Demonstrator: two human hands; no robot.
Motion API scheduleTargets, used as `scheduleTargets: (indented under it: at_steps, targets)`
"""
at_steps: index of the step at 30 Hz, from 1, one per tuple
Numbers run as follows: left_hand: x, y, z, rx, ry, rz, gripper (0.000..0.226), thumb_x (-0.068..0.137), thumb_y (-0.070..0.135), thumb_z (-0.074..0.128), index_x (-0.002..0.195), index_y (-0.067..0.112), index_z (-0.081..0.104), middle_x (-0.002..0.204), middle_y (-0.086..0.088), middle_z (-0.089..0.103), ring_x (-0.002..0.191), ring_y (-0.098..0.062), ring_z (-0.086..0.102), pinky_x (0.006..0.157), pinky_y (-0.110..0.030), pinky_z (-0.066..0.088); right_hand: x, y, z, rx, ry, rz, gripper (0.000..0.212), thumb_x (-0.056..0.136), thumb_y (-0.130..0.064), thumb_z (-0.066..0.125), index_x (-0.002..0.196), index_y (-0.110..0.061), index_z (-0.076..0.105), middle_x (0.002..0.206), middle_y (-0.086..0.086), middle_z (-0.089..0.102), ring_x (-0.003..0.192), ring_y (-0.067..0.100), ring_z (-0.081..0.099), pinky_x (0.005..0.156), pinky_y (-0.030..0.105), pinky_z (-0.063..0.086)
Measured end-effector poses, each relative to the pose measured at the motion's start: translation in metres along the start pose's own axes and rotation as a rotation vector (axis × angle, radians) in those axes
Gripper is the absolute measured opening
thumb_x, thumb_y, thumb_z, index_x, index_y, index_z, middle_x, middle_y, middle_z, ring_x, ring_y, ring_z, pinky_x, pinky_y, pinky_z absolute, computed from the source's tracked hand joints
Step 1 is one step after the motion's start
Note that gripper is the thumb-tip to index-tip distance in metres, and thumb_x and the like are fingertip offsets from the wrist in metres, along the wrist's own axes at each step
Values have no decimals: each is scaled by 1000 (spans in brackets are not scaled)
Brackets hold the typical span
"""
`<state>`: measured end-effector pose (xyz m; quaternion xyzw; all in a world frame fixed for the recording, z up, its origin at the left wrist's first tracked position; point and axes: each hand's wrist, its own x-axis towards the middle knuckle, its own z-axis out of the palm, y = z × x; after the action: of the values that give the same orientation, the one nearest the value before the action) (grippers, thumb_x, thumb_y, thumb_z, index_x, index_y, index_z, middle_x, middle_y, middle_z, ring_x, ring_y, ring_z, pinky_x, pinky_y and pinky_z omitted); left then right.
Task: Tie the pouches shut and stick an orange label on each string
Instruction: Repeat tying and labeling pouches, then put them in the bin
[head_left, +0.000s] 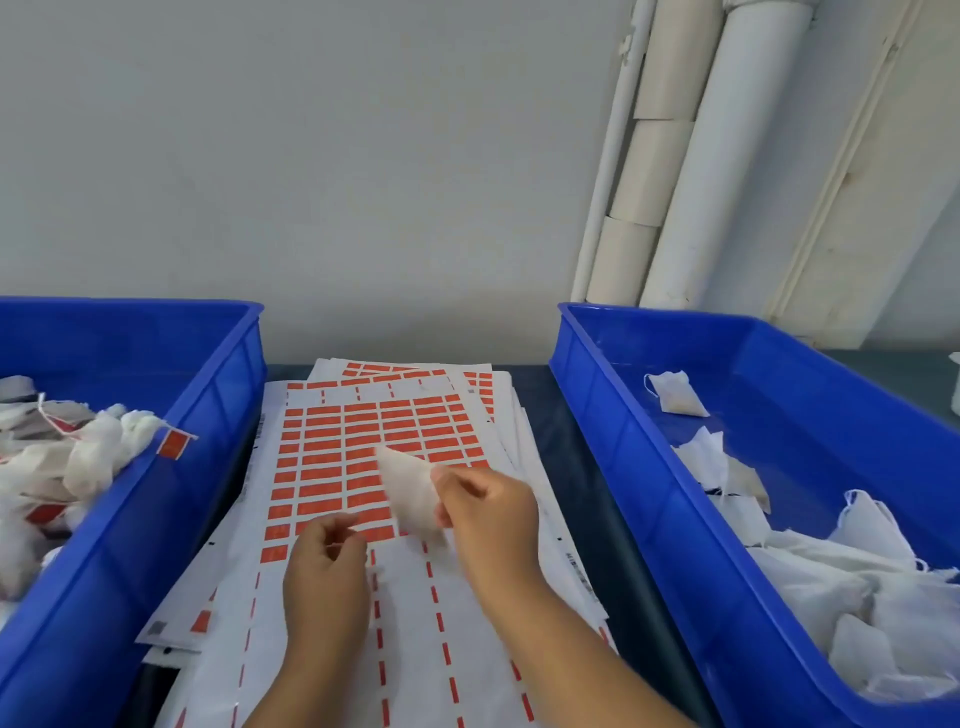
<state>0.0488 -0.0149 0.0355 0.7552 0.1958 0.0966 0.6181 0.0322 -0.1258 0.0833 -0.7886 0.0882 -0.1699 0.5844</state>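
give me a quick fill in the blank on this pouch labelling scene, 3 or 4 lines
1. The right hand holds a white ____ above the label sheets.
2. The labels on the sheets are ____ in colour.
3. Both bins are ____ in colour.
4. The finished pouches with labels lie in the bin on the ____ side.

Missing words: pouch; orange; blue; left
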Motion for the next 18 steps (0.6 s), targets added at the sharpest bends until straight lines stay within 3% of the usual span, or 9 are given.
scheduleTargets:
  at_steps: [2,5,8,12,15,18]
  targets:
    - [-2,0,1,-70,-69,-1,9,95,21,50,90,24,56,92,0,63,78,-18,61,64,-27,52,-8,18,9,25,6,12,18,88,-40,63,72,-32,65,67,-28,65,72,-7,65,54,1,44]
    - [-8,2,2,-200,-265,-13,22,95,31,48,85,22,66,75,5,70,69,-14,67,51,-16,49,-18,36,19,-74,-4,-92,1,82,-37,69,81,-37,69,73,-30,63,76,-7,64,62,1,47]
    - [-10,1,0,-210,-346,2,18,91,33,54,86,23,68,76,12,71,73,-8,68,55,-14,50,-21,46,22,-166,26,-292,16,78,-33,71,91,-26,75,85,-28,61,80,-6,63,72,3,49]
    - [-10,2,-3,-222,-374,70,7,85,26,64,83,27,70,77,15,71,75,-2,67,56,-10,48,-22,52,21,-247,17,-427,15,83,-19,69,96,-13,74,96,-16,60,89,4,61,82,17,55]
    - [-10,6,-7,-289,-403,54,13,85,25,62,81,27,74,79,9,73,76,-5,69,57,-10,49,-21,50,19,-190,-32,-438,24,81,-32,65,97,-16,73,99,-21,56,95,1,58,85,8,49]
    - [-9,7,-9,-236,-398,58,17,87,27,58,79,26,74,74,9,73,72,-3,68,55,-7,46,-20,49,13,-101,-10,-417,7,81,-23,69,86,-26,68,98,-17,58,99,-1,55,83,3,43]
